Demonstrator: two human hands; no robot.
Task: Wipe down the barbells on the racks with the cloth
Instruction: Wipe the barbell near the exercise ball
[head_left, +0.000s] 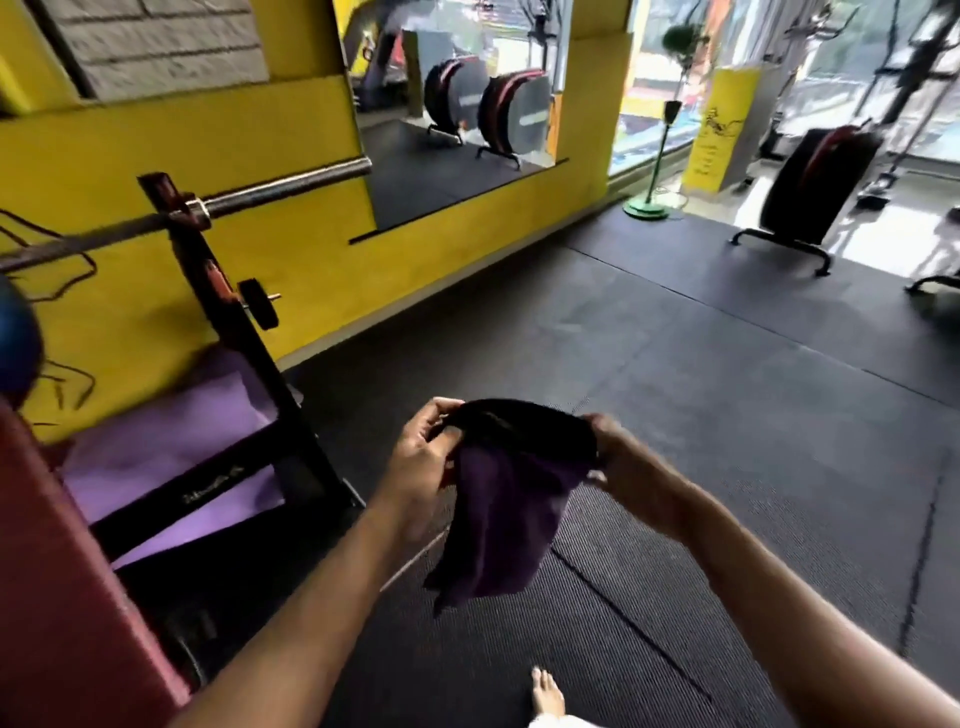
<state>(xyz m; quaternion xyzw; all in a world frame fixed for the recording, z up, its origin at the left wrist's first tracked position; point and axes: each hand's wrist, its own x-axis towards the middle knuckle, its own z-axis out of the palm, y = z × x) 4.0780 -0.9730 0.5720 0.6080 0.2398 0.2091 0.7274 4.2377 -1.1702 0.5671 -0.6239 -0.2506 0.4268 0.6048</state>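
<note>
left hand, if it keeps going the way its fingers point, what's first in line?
Probably the right hand: the left hand grips the cloth with fingers curled rightward across it. Cloth bridges them; depth unclear.

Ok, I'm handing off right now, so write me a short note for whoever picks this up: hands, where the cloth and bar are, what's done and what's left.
Left hand: grips the top left edge of the dark purple cloth.
Right hand: grips the top right edge; the cloth hangs between the hands, clear of the floor.
Barbell: rests on the black rack ahead and to the left, by the yellow wall; the cloth is not touching it.
Done: cloth is in hand. Whether this bar has been wiped cannot be told.
Left: turn left, wrap the cloth on the bar and wipe along it, then check other racks.
</note>
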